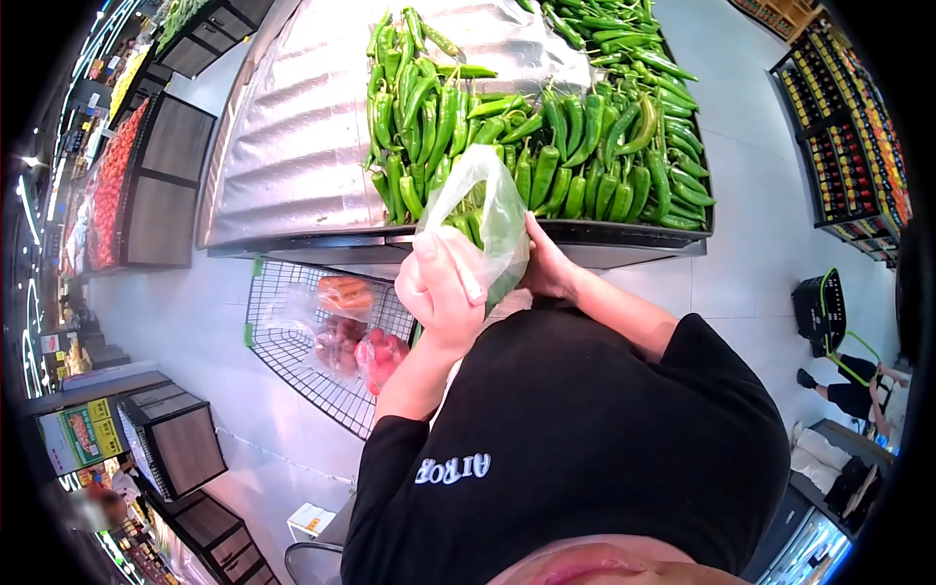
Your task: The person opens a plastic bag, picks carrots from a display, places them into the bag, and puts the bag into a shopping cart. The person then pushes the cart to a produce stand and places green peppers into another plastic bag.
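A clear plastic bag hangs between my hands in front of my chest, its mouth open toward the stand, with green peppers showing in or through it. My left hand is closed, its curled fingers gripping the bag's near left edge. On the other side, my right hand holds the bag's right side; part of its fingers are hidden behind the plastic. Just beyond the bag, many long green peppers lie heaped on the display stand, close to both hands.
A wire shopping cart stands at my left, holding bagged orange-coloured produce and bagged red produce. The stand's dark front edge runs before me. Bottle shelves and a black basket near another person are at right.
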Demonstrator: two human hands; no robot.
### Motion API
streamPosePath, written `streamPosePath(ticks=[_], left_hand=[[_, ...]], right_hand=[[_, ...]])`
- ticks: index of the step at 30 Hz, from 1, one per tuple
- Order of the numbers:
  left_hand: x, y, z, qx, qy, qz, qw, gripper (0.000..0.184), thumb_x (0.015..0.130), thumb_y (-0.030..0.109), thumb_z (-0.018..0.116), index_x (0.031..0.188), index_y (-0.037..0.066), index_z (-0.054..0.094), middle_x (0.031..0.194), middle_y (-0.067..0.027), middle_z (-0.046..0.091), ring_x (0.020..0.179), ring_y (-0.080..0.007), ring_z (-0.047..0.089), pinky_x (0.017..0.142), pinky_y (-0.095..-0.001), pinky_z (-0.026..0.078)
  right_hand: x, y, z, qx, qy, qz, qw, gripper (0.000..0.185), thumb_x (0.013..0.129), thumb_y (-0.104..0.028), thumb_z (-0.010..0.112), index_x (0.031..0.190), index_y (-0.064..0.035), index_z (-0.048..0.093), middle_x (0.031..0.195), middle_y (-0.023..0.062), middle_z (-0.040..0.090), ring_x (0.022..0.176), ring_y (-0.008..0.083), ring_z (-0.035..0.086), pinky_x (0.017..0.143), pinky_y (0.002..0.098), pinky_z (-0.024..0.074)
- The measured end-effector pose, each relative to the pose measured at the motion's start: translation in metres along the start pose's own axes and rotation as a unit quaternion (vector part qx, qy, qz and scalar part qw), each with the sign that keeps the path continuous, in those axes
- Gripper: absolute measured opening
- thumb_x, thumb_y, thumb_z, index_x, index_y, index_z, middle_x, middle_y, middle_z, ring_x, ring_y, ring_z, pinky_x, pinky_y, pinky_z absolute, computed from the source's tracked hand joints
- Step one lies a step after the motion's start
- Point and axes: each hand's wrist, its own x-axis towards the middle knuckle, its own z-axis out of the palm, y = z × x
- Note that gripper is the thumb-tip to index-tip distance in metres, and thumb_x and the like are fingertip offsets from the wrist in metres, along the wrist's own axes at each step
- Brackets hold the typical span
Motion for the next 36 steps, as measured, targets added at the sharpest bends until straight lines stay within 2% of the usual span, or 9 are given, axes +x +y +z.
streamPosePath(ticks=[2,3,7,13,16,22,29,33,36], left_hand=[[0.02,-0.001,0.001,0.05,-0.022,0.018,0.998,0.049,0.108,0.016,0.036,0.061,0.006,0.042,0.049,0.0001,0.042,0.039,-0.01,0.037,0.041,-0.0267,0.025],[0.028,0.002,0.004,0.06,-0.016,-0.007,0.998,0.051,0.108,0.019,0.035,0.061,0.005,0.047,0.049,-0.0004,0.046,0.039,-0.0105,0.04,0.041,-0.0266,0.028],[0.054,-0.014,0.017,0.104,-0.05,0.004,0.993,0.056,0.109,0.023,0.03,0.064,0.002,0.055,0.052,-0.0026,0.054,0.042,-0.0123,0.049,0.043,-0.0258,0.035],[0.043,-0.072,0.064,0.028,-0.181,-0.087,0.979,0.04,0.106,0.013,0.039,0.082,-0.005,0.066,0.076,-0.0136,0.073,0.071,-0.0232,0.072,0.073,-0.0348,0.058],[0.043,-0.095,0.091,0.024,-0.164,-0.061,0.984,0.037,0.101,0.005,0.048,0.07,-0.002,0.067,0.074,-0.0119,0.072,0.067,-0.0244,0.07,0.066,-0.0327,0.056],[0.061,-0.119,0.103,-0.029,-0.183,-0.146,0.972,0.038,0.1,0.003,0.048,0.067,-0.002,0.066,0.062,-0.0085,0.068,0.055,-0.0214,0.067,0.059,-0.0317,0.054],[0.065,-0.122,0.116,0.034,-0.216,-0.119,0.969,0.042,0.097,0.004,0.053,0.056,0.005,0.064,0.054,-0.0025,0.063,0.049,-0.0189,0.062,0.054,-0.0319,0.05],[0.065,-0.115,0.102,0.033,-0.253,-0.226,0.94,0.044,0.097,0.008,0.056,0.053,0.007,0.062,0.053,-0.0029,0.062,0.049,-0.019,0.062,0.052,-0.032,0.05],[0.067,-0.109,0.085,0.095,-0.346,-0.153,0.921,0.042,0.099,0.006,0.053,0.059,0.002,0.063,0.055,-0.0058,0.063,0.052,-0.0184,0.064,0.053,-0.0313,0.051]], right_hand=[[0.016,-0.024,0.007,-0.04,0.031,-0.02,0.999,0.101,0.087,-0.085,0.031,0.157,-0.0122,0.024,0.161,0.0175,0.027,0.147,0.0386,0.027,0.113,0.0672,0.0249],[0.025,-0.039,0.005,-0.026,0.044,-0.01,0.999,0.094,0.09,-0.081,0.033,0.152,-0.0115,0.039,0.155,0.014,0.04,0.143,0.0326,0.035,0.116,0.0576,0.0258],[0.042,-0.09,-0.003,-0.059,0.045,-0.069,0.995,0.093,0.093,-0.079,0.024,0.153,-0.0088,0.034,0.153,0.0151,0.043,0.14,0.0318,0.039,0.116,0.0533,0.0251],[0.031,-0.121,-0.015,-0.084,0.047,-0.283,0.954,0.08,0.102,-0.061,0.031,0.153,0.0003,0.028,0.157,0.0161,0.033,0.146,0.0271,0.031,0.121,0.0423,0.0207],[0.031,-0.136,-0.029,-0.275,0.043,-0.286,0.917,0.083,0.1,-0.061,0.037,0.153,0.0025,0.027,0.157,0.0172,0.033,0.145,0.0277,0.032,0.121,0.0422,0.0225],[0.014,-0.154,-0.035,-0.291,-0.028,-0.29,0.911,0.072,0.096,-0.047,0.055,0.147,0.0012,0.039,0.155,0.0162,0.035,0.142,0.0266,0.037,0.117,0.041,0.0278],[0.025,-0.159,-0.051,-0.308,-0.034,-0.314,0.898,0.057,0.099,-0.037,0.055,0.141,0.0006,0.046,0.148,0.0154,0.046,0.137,0.0253,0.044,0.114,0.0405,0.0325],[0.026,-0.171,-0.052,-0.321,0.015,-0.299,0.898,0.038,0.1,-0.023,0.055,0.13,0.0007,0.055,0.138,0.014,0.054,0.129,0.0226,0.051,0.11,0.0376,0.0376],[0.022,-0.19,-0.039,-0.332,0.039,-0.387,0.859,0.034,0.102,-0.026,0.052,0.121,0.0007,0.06,0.13,0.0131,0.058,0.121,0.0208,0.054,0.104,0.0358,0.0398]])
